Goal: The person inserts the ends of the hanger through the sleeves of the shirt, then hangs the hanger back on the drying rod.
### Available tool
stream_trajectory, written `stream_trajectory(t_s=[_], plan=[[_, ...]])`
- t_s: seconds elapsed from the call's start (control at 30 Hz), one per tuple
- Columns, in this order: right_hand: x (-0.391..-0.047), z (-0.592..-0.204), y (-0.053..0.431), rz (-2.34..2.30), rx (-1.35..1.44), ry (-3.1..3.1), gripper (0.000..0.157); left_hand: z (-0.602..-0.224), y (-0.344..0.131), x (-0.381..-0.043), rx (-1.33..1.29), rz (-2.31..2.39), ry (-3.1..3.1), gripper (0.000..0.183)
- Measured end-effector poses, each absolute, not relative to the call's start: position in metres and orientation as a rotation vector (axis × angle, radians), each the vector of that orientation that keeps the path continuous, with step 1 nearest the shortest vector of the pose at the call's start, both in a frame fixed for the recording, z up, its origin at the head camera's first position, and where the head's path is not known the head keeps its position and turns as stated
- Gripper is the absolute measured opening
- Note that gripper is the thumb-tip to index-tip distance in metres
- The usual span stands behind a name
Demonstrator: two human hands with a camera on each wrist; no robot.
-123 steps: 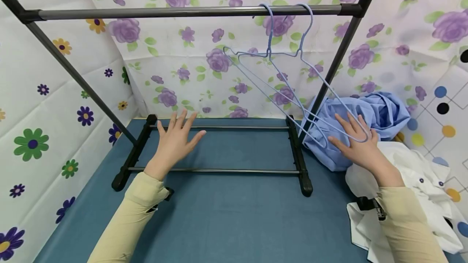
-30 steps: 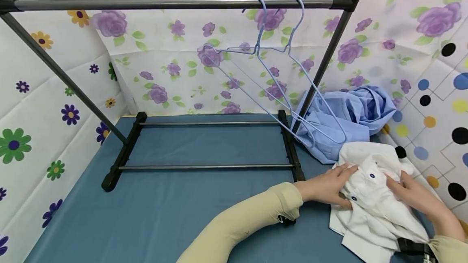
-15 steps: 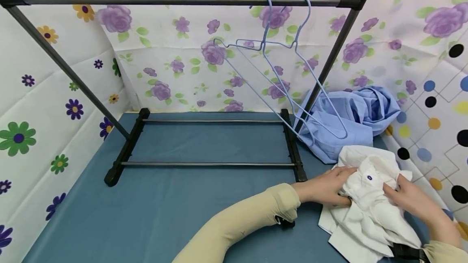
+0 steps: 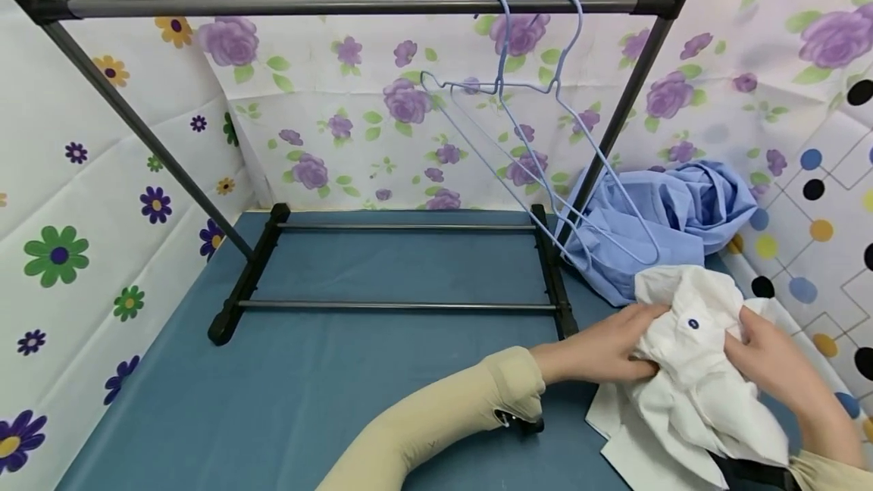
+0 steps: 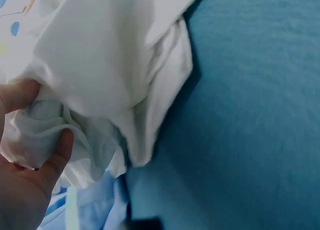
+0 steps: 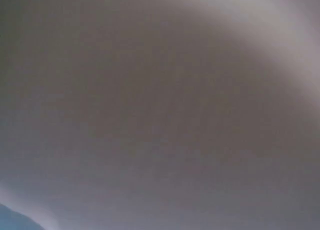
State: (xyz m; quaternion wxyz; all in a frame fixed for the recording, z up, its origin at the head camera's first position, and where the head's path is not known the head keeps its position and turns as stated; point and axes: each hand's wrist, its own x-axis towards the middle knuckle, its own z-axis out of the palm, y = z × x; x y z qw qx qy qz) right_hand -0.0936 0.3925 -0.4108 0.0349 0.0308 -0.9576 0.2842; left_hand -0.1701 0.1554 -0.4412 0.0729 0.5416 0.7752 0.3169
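A crumpled white shirt (image 4: 696, 392) with a dark-ringed button lies bunched at the front right in the head view. My left hand (image 4: 607, 343) grips its left side, the thumb below and the fingers partly tucked into the folds. On the right side, my right hand (image 4: 777, 358) holds the shirt, thumb on top and the other fingers mostly hidden by cloth. The left wrist view shows the left thumb and fingers pinching the white fabric (image 5: 95, 55). Blurred pale cloth (image 6: 160, 110) fills nearly all of the right wrist view.
A black metal clothes rack (image 4: 341, 6) stands on the blue-green surface (image 4: 307, 400). Two blue wire hangers (image 4: 503, 59) hang toward the right of its top bar. Behind the shirt lies a crumpled light blue garment (image 4: 668, 211). Flower-patterned sheets (image 4: 327, 127) line the back and left.
Both hands, earlier spread apart over the rack base and the blue garment, have come to the white shirt. In the last second they have gathered it, and its lower edge has shifted left.
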Motion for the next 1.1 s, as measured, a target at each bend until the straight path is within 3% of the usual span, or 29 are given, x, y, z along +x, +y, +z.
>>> stream_trajectory(t_s=[0.3, 0.6, 0.9, 0.97, 1.1], plan=[[-0.104, -0.389, 0.356, 0.885, 0.159, -2.852, 0.014, -0.415, 0.113, -0.188, 1.712, 1.018, 2.371, 0.076], [-0.137, -0.396, 0.304, 1.028, 0.423, -2.905, 0.035, -0.424, 0.050, -0.218, 1.601, 1.204, 2.416, 0.070], [-0.164, -0.412, 0.243, 1.400, 0.639, -2.929, 0.041, -0.436, -0.022, -0.229, 1.311, 1.447, 2.467, 0.061], [-0.169, -0.413, 0.230, 1.418, 0.663, -2.929, 0.051, -0.435, -0.035, -0.231, 1.241, 1.477, 2.455, 0.060], [-0.178, -0.412, 0.205, 1.381, 0.583, -3.030, 0.092, -0.420, -0.061, -0.225, 1.138, 1.532, 2.406, 0.058]])
